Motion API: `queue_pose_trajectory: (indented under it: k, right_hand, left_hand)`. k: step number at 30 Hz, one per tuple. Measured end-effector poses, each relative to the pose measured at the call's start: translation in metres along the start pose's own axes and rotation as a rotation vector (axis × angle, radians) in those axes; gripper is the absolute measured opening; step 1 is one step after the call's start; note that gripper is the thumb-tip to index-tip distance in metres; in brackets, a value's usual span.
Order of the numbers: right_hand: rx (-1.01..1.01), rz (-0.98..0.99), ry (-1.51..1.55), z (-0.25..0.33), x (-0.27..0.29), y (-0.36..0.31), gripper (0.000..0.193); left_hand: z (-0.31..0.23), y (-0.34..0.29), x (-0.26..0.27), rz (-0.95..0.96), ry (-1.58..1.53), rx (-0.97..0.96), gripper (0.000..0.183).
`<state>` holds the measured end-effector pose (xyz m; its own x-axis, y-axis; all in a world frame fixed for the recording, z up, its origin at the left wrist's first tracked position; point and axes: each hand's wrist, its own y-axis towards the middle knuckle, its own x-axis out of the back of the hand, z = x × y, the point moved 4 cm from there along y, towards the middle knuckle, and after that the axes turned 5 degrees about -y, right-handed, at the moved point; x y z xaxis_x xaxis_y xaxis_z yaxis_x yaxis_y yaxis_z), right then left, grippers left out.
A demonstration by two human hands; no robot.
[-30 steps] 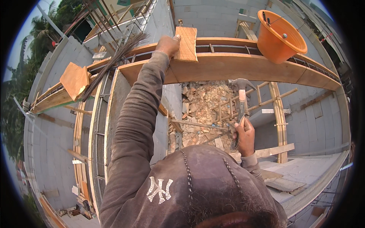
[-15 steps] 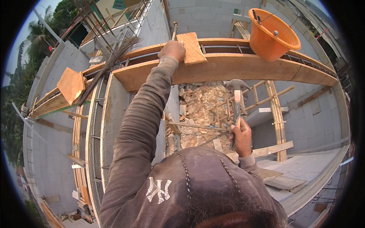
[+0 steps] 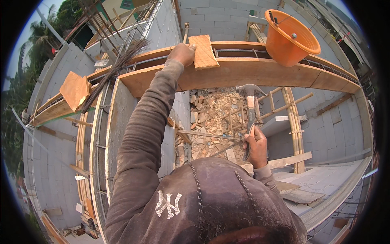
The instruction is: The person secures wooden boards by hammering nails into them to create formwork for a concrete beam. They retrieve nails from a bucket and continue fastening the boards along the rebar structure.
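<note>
My right hand [image 3: 256, 147] is wrapped round the handle of a claw hammer [image 3: 251, 109], held upright with its metal head at the top, over the rubble far below. My left arm reaches forward to the wooden formwork [image 3: 239, 73]. There my left hand [image 3: 182, 54] is closed at the top of the boards, its thumb beside a short wooden board [image 3: 204, 52] that lies across the formwork. Its fingers are mostly hidden, so what they grip does not show. A thin wooden stick [image 3: 186, 33] rises just beyond that hand.
An orange bucket [image 3: 290, 40] stands on the formwork at the right, above steel bars. Tied wire bundles [image 3: 115, 69] and another board piece [image 3: 75, 91] lie at the left. Bamboo poles [image 3: 294, 130] stand beneath. Broken rubble [image 3: 215, 118] covers the ground between grey block walls.
My left hand has shifted slightly left along the formwork. The hammer stays upright in my right hand, and the whole view has moved a little.
</note>
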<state>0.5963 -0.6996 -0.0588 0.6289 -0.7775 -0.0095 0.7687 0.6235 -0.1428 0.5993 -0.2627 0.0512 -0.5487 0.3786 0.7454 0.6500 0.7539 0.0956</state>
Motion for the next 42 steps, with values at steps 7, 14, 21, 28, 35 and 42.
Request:
queue_pose_trajectory:
  k: [7, 14, 21, 28, 35, 42]
  right_hand:
    - [-0.026, -0.031, 0.035, -0.012, 0.002, -0.005, 0.022]
    - [-0.043, 0.015, 0.018, -0.016, -0.001, -0.003, 0.017]
    - [0.058, -0.007, 0.076, -0.016, -0.009, -0.006, 0.014]
    - [0.057, 0.140, -0.041, -0.024, -0.025, 0.008, 0.022]
    - [0.206, 0.222, -0.059, 0.003, -0.045, 0.028, 0.041]
    - [0.292, 0.205, -0.026, 0.027, -0.054, 0.049, 0.046]
  left_hand:
    - [0.000, 0.011, 0.002, 0.125, -0.020, 0.016, 0.066]
    - [-0.004, -0.013, 0.007, -0.021, -0.576, -0.031, 0.056]
    - [-0.011, -0.107, 0.040, -0.251, -1.162, -0.247, 0.041]
    - [0.064, -0.182, 0.048, -0.521, -1.025, -0.162, 0.036]
    - [0.076, -0.178, 0.074, -0.580, -0.934, -0.149, 0.041]
    - [0.045, -0.122, 0.076, -0.468, -0.760, -0.161, 0.047]
